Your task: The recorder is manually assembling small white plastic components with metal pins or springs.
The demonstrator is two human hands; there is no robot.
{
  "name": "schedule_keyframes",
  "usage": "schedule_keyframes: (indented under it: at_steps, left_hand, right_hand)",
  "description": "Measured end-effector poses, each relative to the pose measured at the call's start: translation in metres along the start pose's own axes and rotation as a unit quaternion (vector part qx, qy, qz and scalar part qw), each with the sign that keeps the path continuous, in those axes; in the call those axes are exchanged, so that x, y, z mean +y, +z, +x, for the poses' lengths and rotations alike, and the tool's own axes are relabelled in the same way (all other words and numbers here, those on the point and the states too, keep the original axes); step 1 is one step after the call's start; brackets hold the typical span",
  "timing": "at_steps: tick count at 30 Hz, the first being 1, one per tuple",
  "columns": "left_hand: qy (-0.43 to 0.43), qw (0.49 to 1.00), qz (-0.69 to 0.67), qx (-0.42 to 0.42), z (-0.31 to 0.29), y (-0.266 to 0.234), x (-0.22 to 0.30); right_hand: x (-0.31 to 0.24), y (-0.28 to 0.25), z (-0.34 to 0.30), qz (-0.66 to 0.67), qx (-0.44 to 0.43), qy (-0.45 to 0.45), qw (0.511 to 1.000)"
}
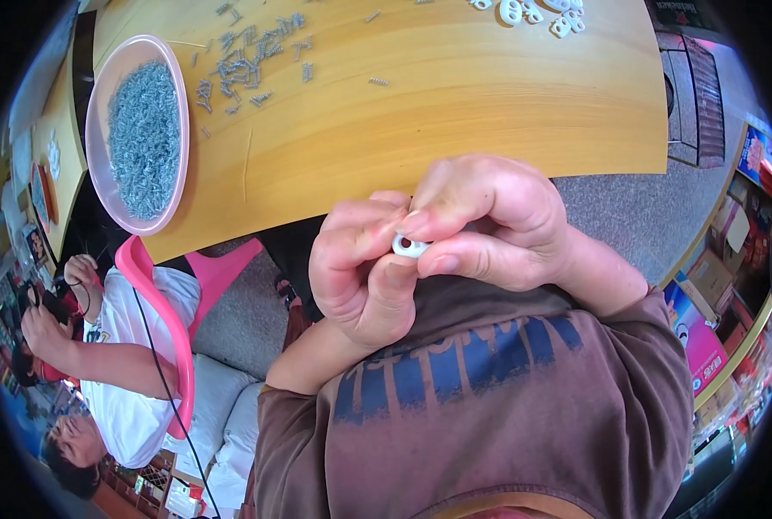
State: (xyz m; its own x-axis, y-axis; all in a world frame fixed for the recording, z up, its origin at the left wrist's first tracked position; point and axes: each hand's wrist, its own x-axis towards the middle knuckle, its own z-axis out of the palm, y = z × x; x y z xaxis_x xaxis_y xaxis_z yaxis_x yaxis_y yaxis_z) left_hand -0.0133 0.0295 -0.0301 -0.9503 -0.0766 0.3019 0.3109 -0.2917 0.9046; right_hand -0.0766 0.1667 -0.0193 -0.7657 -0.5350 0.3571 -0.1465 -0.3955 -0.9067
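Observation:
Pinched between both hands, just off the table's near edge, is a small white plastic piece with a round hole. My left hand grips its left side between thumb and fingers. From the right, the thumb and forefinger of my right hand close on the same piece. Fingertips cover much of it, so whether anything sits inside it cannot be seen. Similar white plastic pieces lie at the table's far edge. Loose small metal springs are scattered over the far left of the table.
A pink oval basin heaped with small metal springs stands at the table's left edge. The wooden table spans the area beyond my hands. At left, another person sits on a pink chair. Shelves with boxes stand at right.

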Motion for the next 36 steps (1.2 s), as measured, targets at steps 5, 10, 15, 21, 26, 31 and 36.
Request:
schedule_keyframes:
  at_steps: [5,10,15,21,26,31,36]
  left_hand:
    - [-0.005,1.0,-0.03,0.006,0.004,0.005,0.001]
    - [0.003,1.0,-0.012,-0.001,0.006,0.003,0.0]
    - [-0.003,1.0,-0.02,0.001,0.008,0.001,-0.002]
    - [-0.013,0.999,-0.044,0.016,0.018,0.006,0.003]
    - [-0.102,0.992,-0.068,0.033,0.035,0.014,0.016]
    - [-0.259,0.957,-0.095,0.092,0.061,0.015,0.028]
    - [-0.294,0.941,-0.099,0.135,0.091,0.004,0.033]
  right_hand:
    - [-0.003,-0.001,-0.002,0.035,0.006,0.034,0.999]
    - [-0.003,-0.002,0.0,0.031,0.001,0.033,0.999]
    - [-0.003,-0.003,0.003,0.018,0.001,0.035,0.999]
    - [-0.009,-0.006,0.01,0.024,-0.005,0.032,0.999]
    - [-0.024,-0.011,0.016,-0.013,0.02,0.109,0.994]
    - [-0.03,-0.022,0.029,-0.103,0.03,0.124,0.986]
    - [-0.036,-0.026,0.042,-0.165,0.044,0.096,0.981]
